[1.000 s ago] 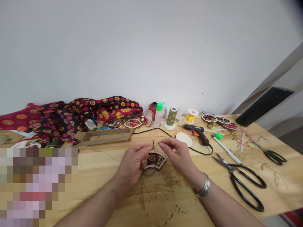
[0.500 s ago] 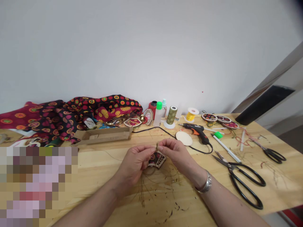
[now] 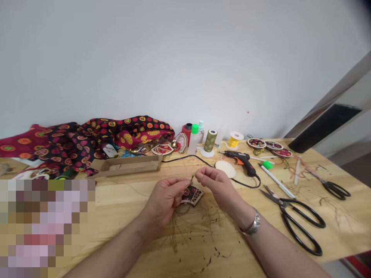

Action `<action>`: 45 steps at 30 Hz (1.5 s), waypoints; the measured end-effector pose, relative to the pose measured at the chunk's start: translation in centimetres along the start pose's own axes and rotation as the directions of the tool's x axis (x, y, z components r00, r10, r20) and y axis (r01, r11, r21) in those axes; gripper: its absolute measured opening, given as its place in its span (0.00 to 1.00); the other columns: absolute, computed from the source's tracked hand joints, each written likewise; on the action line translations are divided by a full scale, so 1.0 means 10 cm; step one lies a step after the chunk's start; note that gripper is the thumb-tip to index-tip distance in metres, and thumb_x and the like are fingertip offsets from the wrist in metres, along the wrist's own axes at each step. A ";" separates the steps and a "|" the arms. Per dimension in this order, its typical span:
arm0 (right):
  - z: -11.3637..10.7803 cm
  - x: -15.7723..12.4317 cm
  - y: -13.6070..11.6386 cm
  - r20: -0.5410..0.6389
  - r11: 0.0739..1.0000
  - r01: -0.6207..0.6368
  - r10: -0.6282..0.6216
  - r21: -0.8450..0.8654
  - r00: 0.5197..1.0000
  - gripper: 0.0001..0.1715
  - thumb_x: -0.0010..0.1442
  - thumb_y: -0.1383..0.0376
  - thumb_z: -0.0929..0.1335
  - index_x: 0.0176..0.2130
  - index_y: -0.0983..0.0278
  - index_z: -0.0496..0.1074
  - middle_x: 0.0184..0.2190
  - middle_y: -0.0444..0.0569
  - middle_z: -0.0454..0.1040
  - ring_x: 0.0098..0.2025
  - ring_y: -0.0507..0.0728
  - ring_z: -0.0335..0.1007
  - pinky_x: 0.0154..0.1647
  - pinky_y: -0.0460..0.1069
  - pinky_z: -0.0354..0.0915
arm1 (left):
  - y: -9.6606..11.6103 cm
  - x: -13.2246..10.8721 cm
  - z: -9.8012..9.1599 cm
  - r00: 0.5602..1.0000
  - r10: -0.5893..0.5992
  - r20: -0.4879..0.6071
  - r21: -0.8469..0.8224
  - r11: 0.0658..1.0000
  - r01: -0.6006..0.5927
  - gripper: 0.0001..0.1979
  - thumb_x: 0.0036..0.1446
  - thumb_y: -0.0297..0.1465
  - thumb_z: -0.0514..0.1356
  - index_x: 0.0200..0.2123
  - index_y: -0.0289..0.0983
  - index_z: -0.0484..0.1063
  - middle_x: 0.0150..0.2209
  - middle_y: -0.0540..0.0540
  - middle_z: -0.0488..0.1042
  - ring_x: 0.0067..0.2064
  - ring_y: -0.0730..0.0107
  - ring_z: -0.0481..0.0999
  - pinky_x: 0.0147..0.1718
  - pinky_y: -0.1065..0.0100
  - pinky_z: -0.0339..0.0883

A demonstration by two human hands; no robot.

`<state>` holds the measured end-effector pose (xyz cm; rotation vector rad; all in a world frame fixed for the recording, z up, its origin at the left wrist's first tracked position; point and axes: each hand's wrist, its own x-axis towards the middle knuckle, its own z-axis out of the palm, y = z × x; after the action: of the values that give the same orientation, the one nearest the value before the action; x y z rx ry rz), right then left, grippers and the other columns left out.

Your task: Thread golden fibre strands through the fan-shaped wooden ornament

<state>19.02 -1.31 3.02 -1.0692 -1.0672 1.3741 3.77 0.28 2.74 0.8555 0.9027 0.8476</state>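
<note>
My left hand [image 3: 169, 195] pinches the top of a small fan-shaped ornament [image 3: 191, 195], dark patterned fabric in a pale cut-out wooden frame. A short tuft of olive thread [image 3: 192, 177] rises from its top edge, between the fingertips of both hands. Thumb and forefinger of my right hand [image 3: 213, 181] are closed just right of the tuft, apparently on a strand of it; the thin strand is hard to make out. Loose thread strands [image 3: 175, 231] trail onto the wooden table [image 3: 130, 243] below the ornament.
Big black-handled shears [image 3: 301, 218] lie at right, smaller scissors [image 3: 336, 190] beyond. A glue gun [image 3: 242, 158], wooden disc [image 3: 225, 169], olive thread spool [image 3: 210, 142], yellow spool [image 3: 233, 141] and glue bottle [image 3: 194, 142] stand behind. Cardboard box [image 3: 127, 168] and patterned fabric [image 3: 87, 141] fill the left.
My right fingertips have drawn slightly up and to the right, away from my left fingertips. The thread tuft now shows between them. My left hand and the ornament have hardly moved.
</note>
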 end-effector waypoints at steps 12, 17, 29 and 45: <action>-0.04 0.02 0.01 -0.135 0.993 0.105 -0.111 -0.055 0.985 0.07 0.46 0.63 0.71 0.25 0.64 0.71 0.22 0.42 0.68 0.26 0.50 0.60 0.29 0.46 0.60 | -0.04 -0.02 0.01 0.997 0.046 0.056 0.167 0.984 -0.055 0.09 0.47 0.33 0.60 0.23 0.33 0.74 0.23 0.47 0.73 0.21 0.77 0.64 0.20 0.75 0.54; -0.12 0.05 -0.03 -0.203 0.955 0.285 -0.296 -0.082 0.934 0.03 0.47 0.65 0.71 0.25 0.63 0.73 0.30 0.45 0.67 0.35 0.53 0.62 0.40 0.49 0.60 | 0.03 -0.06 0.01 0.864 0.480 -0.150 0.345 0.845 -0.409 0.15 0.45 0.27 0.61 0.40 0.41 0.73 0.53 0.47 0.66 0.53 0.63 0.63 0.48 0.68 0.56; 0.11 0.03 -0.31 0.031 0.907 0.318 -0.323 -0.276 0.946 0.03 0.46 0.65 0.71 0.23 0.62 0.75 0.31 0.46 0.64 0.39 0.54 0.61 0.43 0.51 0.60 | 0.16 -0.16 0.10 0.962 0.240 0.131 0.095 0.963 -0.253 0.09 0.51 0.32 0.59 0.33 0.35 0.75 0.23 0.48 0.72 0.27 0.72 0.68 0.30 0.71 0.61; -0.10 0.15 -0.21 -0.030 0.963 0.270 -0.270 -0.020 0.962 0.04 0.46 0.66 0.71 0.23 0.64 0.73 0.35 0.45 0.65 0.40 0.53 0.61 0.44 0.49 0.57 | 0.30 -0.18 0.19 0.908 0.419 -0.035 0.365 0.851 -0.378 0.11 0.50 0.32 0.59 0.38 0.40 0.75 0.47 0.46 0.73 0.51 0.64 0.66 0.52 0.67 0.53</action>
<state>20.32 0.35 4.80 -0.9158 -1.1553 1.1278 4.03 -0.57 6.64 1.3521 1.0098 1.1229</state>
